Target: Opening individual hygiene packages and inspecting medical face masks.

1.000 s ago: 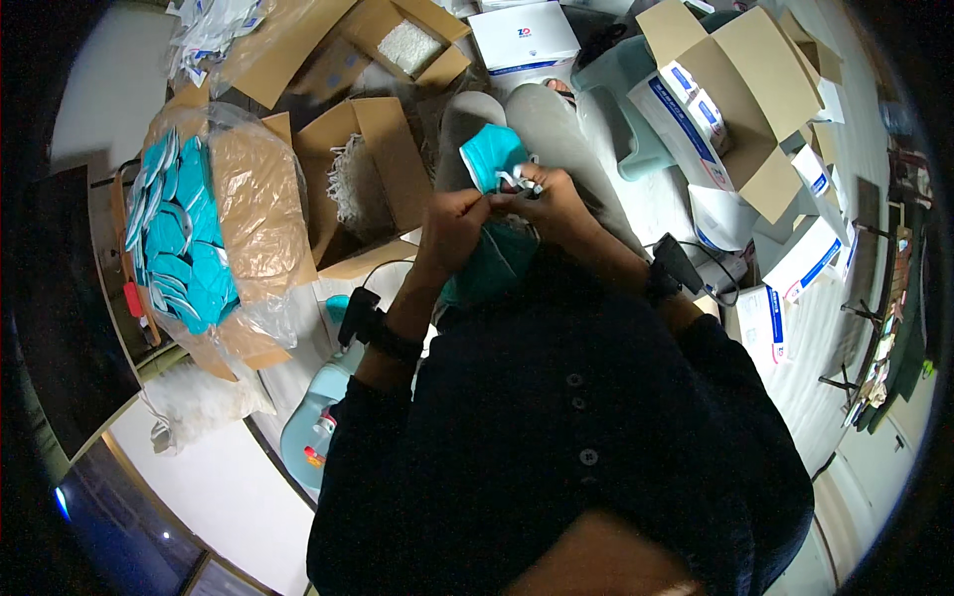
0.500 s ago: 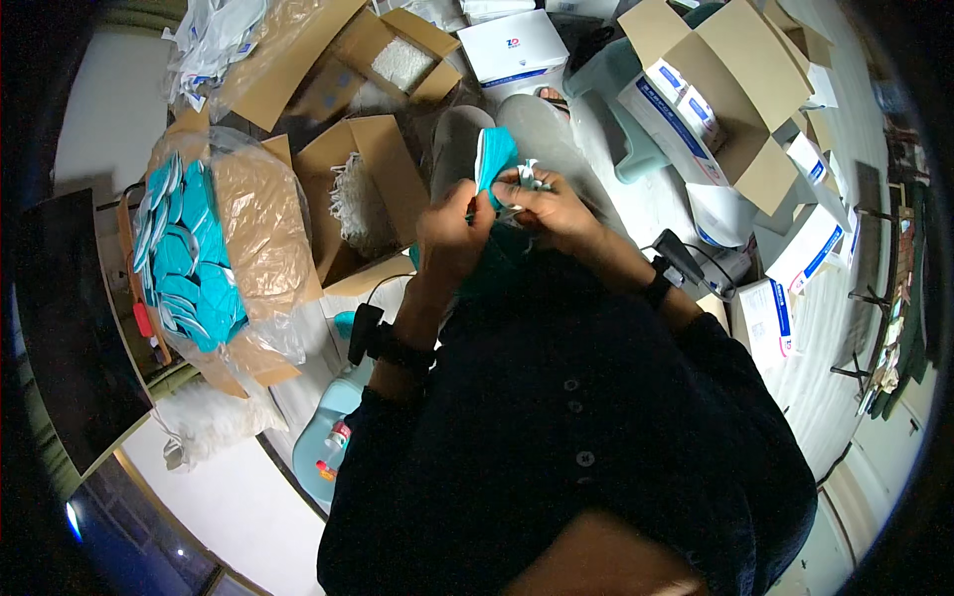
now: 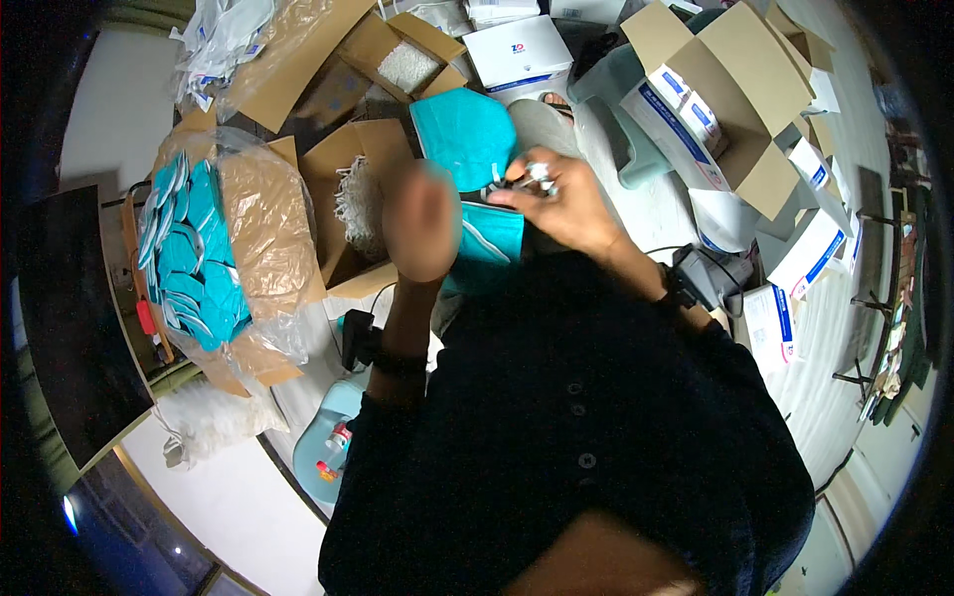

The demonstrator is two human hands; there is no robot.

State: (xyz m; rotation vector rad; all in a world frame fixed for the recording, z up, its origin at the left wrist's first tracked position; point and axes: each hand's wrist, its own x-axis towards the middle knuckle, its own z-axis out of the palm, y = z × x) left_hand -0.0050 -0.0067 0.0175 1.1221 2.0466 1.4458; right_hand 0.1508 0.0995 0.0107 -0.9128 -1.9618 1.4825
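A teal face mask lies opened out over my lap, its lower edge by my fingers. Nearer my body is a second teal mask piece with a white strip along it. My right hand is closed, thumb and fingers pinching a small bunch of white cords at the mask's lower right corner. To the left, my left hand is beside the masks, its fingers smeared and unreadable. Left of it, a cardboard box holds a tangle of white cords.
At the left, a plastic-lined carton is full of teal masks. A white box stands ahead, next to a small box of white bits. To the right are a grey-green stool and an open carton.
The folded mask between my hands now lies opened flat, farther forward. My left hand has moved left, apart from the right; the second mask piece now shows below.
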